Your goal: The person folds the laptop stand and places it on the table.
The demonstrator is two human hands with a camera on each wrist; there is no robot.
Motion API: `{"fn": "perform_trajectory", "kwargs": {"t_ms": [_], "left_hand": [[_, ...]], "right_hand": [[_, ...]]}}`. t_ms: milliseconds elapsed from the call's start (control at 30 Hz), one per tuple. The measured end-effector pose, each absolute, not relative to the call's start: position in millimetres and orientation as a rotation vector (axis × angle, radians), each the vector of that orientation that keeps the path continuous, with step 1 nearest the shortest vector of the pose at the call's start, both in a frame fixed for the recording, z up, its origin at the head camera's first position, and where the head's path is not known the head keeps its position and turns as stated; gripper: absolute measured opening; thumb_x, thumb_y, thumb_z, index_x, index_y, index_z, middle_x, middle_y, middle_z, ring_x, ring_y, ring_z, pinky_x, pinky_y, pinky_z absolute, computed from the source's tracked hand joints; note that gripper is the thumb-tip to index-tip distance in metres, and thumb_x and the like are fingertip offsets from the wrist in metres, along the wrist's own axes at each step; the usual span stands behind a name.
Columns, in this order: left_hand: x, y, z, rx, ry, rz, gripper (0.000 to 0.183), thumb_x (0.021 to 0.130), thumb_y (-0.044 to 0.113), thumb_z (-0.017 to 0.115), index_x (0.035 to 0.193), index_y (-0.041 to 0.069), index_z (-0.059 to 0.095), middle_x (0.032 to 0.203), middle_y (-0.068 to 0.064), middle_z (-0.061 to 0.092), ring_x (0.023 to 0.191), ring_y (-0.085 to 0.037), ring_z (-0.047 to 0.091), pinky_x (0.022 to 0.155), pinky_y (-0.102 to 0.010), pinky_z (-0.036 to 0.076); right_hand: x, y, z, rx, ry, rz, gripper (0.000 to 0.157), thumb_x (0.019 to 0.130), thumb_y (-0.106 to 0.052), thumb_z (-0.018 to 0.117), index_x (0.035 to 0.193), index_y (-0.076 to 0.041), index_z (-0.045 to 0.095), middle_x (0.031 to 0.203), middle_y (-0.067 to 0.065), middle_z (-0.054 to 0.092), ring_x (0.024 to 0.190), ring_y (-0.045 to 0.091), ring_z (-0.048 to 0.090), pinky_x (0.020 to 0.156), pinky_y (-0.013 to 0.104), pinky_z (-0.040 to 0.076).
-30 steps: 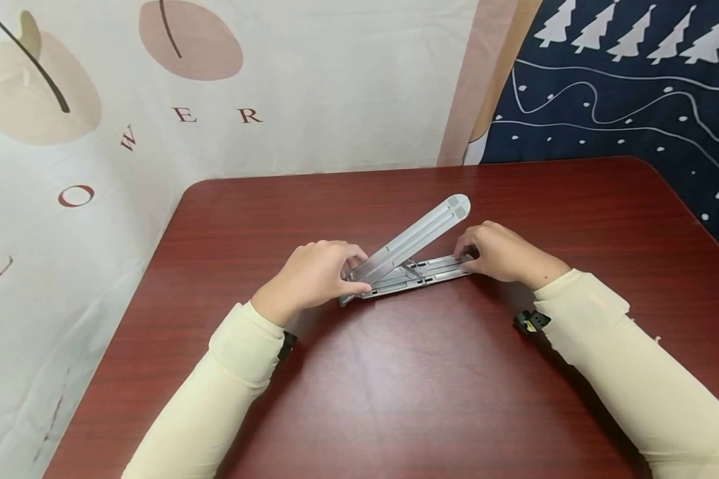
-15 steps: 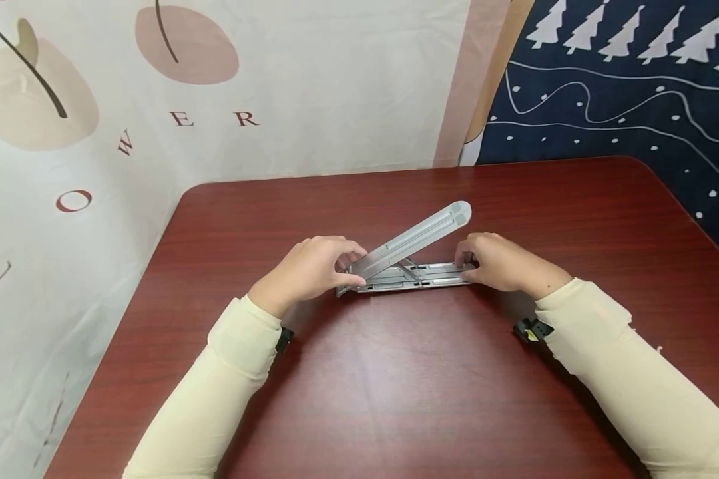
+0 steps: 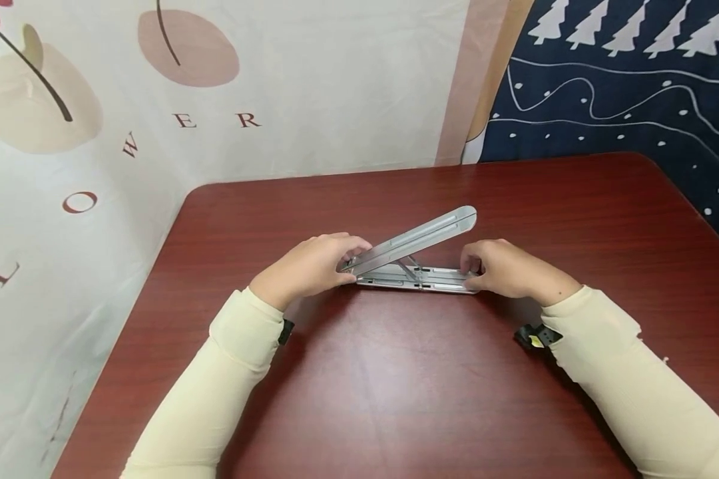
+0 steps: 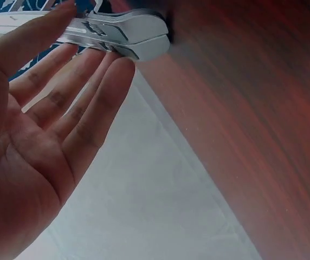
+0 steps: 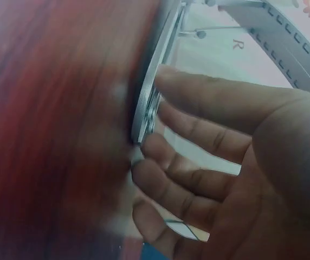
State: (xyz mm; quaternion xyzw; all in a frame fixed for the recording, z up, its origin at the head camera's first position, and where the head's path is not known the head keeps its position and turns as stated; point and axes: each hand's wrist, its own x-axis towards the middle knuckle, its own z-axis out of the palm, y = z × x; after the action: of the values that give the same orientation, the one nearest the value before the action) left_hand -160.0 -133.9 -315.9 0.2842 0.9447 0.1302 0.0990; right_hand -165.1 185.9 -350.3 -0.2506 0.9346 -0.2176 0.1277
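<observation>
A silver folding laptop stand (image 3: 416, 243) sits over the middle of the table, its upper arm raised at a slant from the left end and propped by a thin strut (image 3: 409, 269). My left hand (image 3: 311, 266) pinches the hinged end between thumb and fingers. In the left wrist view, the fingers lie along the edge of the stand's rounded end (image 4: 144, 35). My right hand (image 3: 509, 269) pinches the far right end of the base. The right wrist view shows the thumb and fingertips on either side of the base bar (image 5: 149, 81), with the slotted upper arm (image 5: 285, 43) beyond.
The dark red wooden table (image 3: 383, 392) has rounded back corners. A pale printed curtain (image 3: 335, 86) hangs behind and to the left, and a navy cloth with white trees (image 3: 611, 100) at the right. A black strap (image 3: 536, 336) is on the right wrist.
The upper arm has sunk lower toward the base. The base has turned slightly, its right end coming nearer to me. Both hands keep their hold, the right moving slightly down with it.
</observation>
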Motion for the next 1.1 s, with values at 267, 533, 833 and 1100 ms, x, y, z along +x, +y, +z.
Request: {"fn": "perform_trajectory", "kwargs": {"t_ms": [267,533,833,1100], "left_hand": [[-162,-131,-319,0.884,2.829,0.349,0.058,0.077,0.016,0.073,0.129,0.026,0.048,0.114,0.006,0.058,0.101,-0.012,0.058,0.085,-0.035,0.048],[-167,-130,-322,0.913,2.899,0.266,0.056,0.078,0.015,0.072,0.128,0.028,0.050,0.113,0.007,0.060,0.092,-0.013,0.059,0.079,-0.036,0.050],[-174,-133,-323,0.858,2.961,0.275,0.044,0.080,0.017,0.071,0.120,0.028,0.057,0.101,0.007,0.062,0.086,-0.013,0.061,0.073,-0.037,0.050],[-183,-134,-329,0.761,2.994,0.325,0.030,0.081,0.020,0.070,0.109,0.027,0.063,0.090,0.008,0.063,0.082,-0.010,0.061,0.069,-0.036,0.049]], "right_hand": [[-166,191,-353,-0.668,2.668,-0.734,0.028,0.072,-0.015,0.076,0.097,-0.009,0.064,0.077,0.002,0.059,0.070,0.014,0.052,0.061,0.027,0.043],[-166,192,-354,-0.688,2.590,-0.791,0.026,0.070,-0.016,0.078,0.093,-0.012,0.066,0.072,0.001,0.057,0.065,0.014,0.050,0.054,0.026,0.041],[-163,190,-351,-0.695,2.486,-0.838,0.018,0.075,-0.020,0.074,0.090,-0.013,0.067,0.067,0.001,0.060,0.055,0.012,0.051,0.047,0.024,0.041],[-156,185,-350,-0.630,2.378,-0.883,0.012,0.081,-0.012,0.066,0.093,-0.012,0.066,0.065,0.005,0.063,0.049,0.017,0.056,0.044,0.030,0.048]]}}
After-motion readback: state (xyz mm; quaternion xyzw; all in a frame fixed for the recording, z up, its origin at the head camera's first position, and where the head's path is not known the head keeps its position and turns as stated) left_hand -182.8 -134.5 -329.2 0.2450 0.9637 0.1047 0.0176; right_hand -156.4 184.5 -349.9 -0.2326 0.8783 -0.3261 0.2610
